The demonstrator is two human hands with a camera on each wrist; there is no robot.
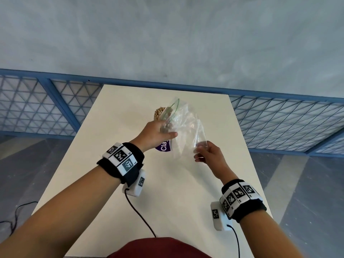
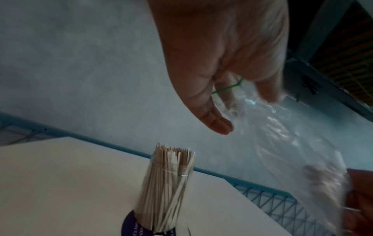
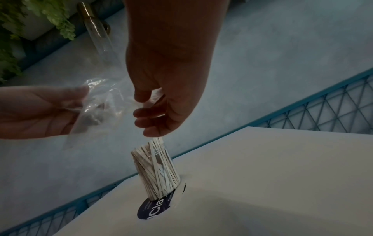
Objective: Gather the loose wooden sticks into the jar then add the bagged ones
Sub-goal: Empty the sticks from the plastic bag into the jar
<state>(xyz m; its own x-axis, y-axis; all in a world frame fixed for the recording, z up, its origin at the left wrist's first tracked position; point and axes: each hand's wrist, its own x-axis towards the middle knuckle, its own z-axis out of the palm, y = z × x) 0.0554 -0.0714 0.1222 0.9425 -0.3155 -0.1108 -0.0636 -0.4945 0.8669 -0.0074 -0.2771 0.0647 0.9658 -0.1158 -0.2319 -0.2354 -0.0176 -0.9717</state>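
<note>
A clear jar [image 1: 163,147] with a purple label stands on the white table [image 1: 167,192], packed with upright wooden sticks [image 1: 159,112]. It shows plainly in both wrist views, jar [image 2: 167,183] and jar [image 3: 157,172]. Above it both hands hold a clear plastic zip bag [image 1: 186,127]. My left hand [image 1: 167,132] grips the end with the green zip line, fingers showing through the plastic. My right hand [image 1: 200,148] pinches the opposite end. The bag [image 2: 272,127] looks crumpled, and I cannot make out sticks inside it.
A blue mesh railing [image 1: 279,123] runs behind the table's far edge, with grey floor beyond. Cables trail from both wrist cameras across the table's near part. Green foliage [image 3: 50,14] shows at the upper left of the right wrist view.
</note>
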